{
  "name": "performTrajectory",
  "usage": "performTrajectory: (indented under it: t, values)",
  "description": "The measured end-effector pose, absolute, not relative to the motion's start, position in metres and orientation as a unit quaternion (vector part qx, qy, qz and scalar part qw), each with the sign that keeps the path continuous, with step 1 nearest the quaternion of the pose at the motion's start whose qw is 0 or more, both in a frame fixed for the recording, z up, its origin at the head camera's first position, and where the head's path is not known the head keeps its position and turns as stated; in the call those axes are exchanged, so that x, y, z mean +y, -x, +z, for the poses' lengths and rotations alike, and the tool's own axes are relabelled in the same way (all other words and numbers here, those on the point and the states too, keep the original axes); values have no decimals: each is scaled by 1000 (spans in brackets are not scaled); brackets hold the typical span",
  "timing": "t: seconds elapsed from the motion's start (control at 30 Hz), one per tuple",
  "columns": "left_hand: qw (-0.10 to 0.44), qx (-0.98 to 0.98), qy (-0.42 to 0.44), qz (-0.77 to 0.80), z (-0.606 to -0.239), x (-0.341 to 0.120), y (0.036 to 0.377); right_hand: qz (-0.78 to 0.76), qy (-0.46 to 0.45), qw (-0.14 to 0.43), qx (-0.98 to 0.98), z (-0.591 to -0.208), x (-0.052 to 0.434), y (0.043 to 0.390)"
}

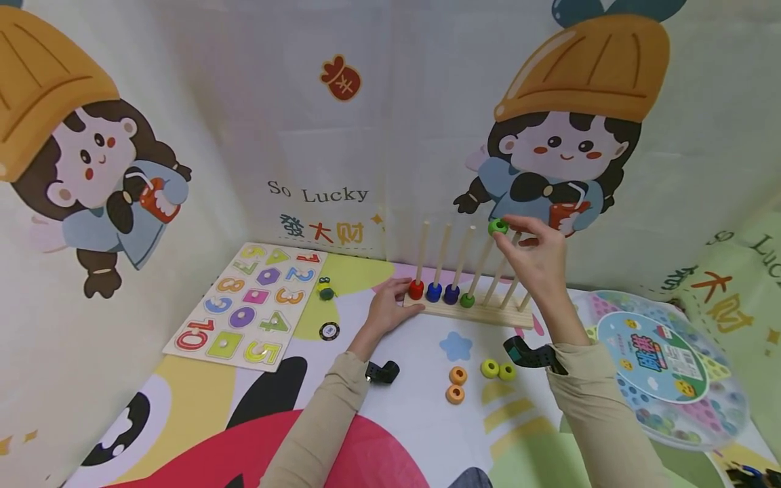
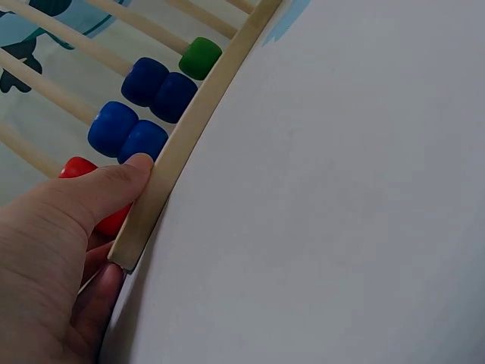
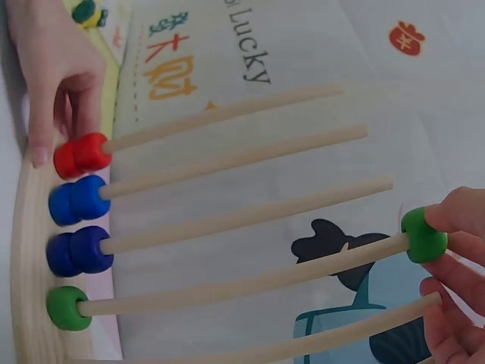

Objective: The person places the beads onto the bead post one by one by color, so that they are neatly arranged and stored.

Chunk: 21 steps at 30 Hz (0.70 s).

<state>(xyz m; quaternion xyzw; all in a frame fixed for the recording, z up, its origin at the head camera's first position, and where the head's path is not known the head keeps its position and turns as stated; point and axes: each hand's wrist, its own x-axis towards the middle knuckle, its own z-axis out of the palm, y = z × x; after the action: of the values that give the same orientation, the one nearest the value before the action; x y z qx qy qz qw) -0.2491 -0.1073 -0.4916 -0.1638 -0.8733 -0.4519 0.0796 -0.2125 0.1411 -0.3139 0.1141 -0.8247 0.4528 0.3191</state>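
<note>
My right hand (image 1: 537, 261) pinches a green bead (image 3: 426, 235) between thumb and fingers, right at the top of the fourth peg (image 3: 250, 279) of a wooden bead stand (image 1: 482, 312). At that peg's foot sits another green bead (image 3: 68, 308). My left hand (image 1: 387, 305) grips the stand's left end, with the thumb (image 2: 125, 178) along the base near the blue beads (image 2: 125, 133). From the left, the first pegs bear red beads (image 3: 82, 155), blue beads and dark blue beads (image 3: 79, 251), two on each. The pegs further right carry no beads.
Two orange beads (image 1: 457, 385) and two yellow-green beads (image 1: 497, 369) lie on the patterned cloth in front of the stand. A number puzzle board (image 1: 250, 305) is at the left, beside a black chip (image 1: 329, 331). A clear round container (image 1: 665, 366) stands at the right.
</note>
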Motion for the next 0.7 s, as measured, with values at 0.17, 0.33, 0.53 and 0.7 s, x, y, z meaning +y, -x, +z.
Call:
performTrajectory:
  t: [0.17,0.33,0.53,0.7]
  values:
    - [80,-875,164,-449,-491,-107,250,437,-109,306,-839,-314,142,212]
    - [82,-874,165,-450,-490,-106,250,437,-96,325,-833,-314,148,205]
    - [81,-875,165,-448,-491,-105,252,460,-77,359,-809,-319,161,186]
    - [83,-869,167,-457,-494,-106,251,477,-69,296,-825,-340,173,168]
